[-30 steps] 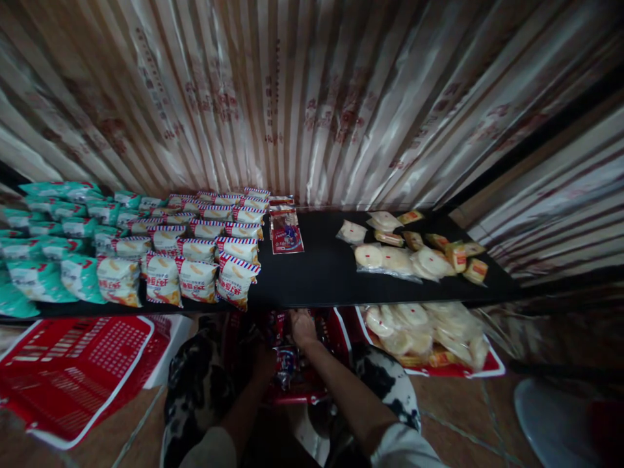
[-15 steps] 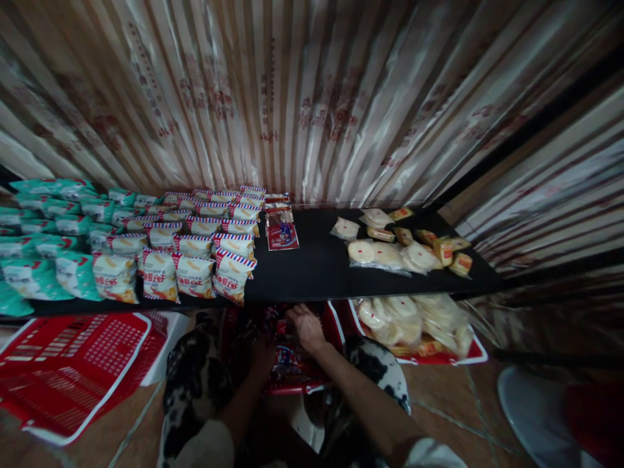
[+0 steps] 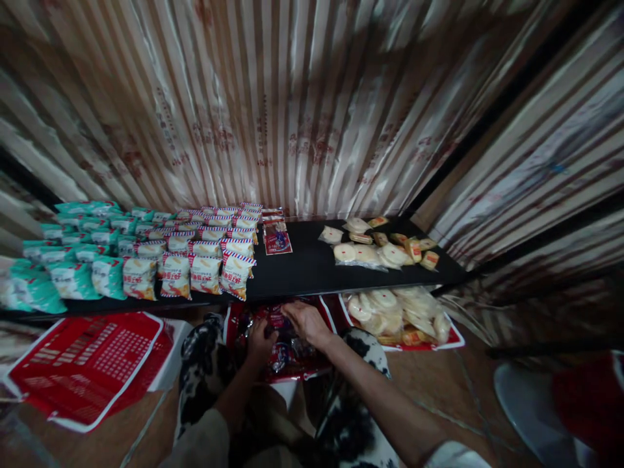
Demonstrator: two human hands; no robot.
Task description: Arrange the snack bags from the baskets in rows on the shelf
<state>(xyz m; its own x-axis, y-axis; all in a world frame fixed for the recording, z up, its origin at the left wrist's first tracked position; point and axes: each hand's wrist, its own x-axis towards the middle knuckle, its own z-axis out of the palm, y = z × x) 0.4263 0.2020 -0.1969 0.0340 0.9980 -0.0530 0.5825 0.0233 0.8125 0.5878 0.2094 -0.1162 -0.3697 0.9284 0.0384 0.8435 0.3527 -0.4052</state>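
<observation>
Between my knees is a red basket (image 3: 329, 313), with small shiny red and purple packets (image 3: 287, 357) inside. My left hand (image 3: 260, 339) is low over the packets, fingers curled and thumb apart; what it grips is hidden in shadow. At the basket's far side my right hand (image 3: 306, 323) has its fingers bent and closed at a dark red packet (image 3: 275, 316). On the black shelf (image 3: 297, 276) just beyond lie flat dark red packets (image 3: 277, 236) with a printed picture.
White and orange snack bags (image 3: 175, 273) and teal bags (image 3: 73, 279) stand in rows on the shelf's left. Pale round wrapped crackers (image 3: 361, 253) lie right, above another basket of crackers (image 3: 385, 312). A tilted red basket (image 3: 92, 370) rests on the floor left. Striped curtain (image 3: 292, 117) hangs behind.
My left hand has come up and its fingers show more clearly over the packets. My right hand stays at the basket's far side. The camera view has shifted slightly.
</observation>
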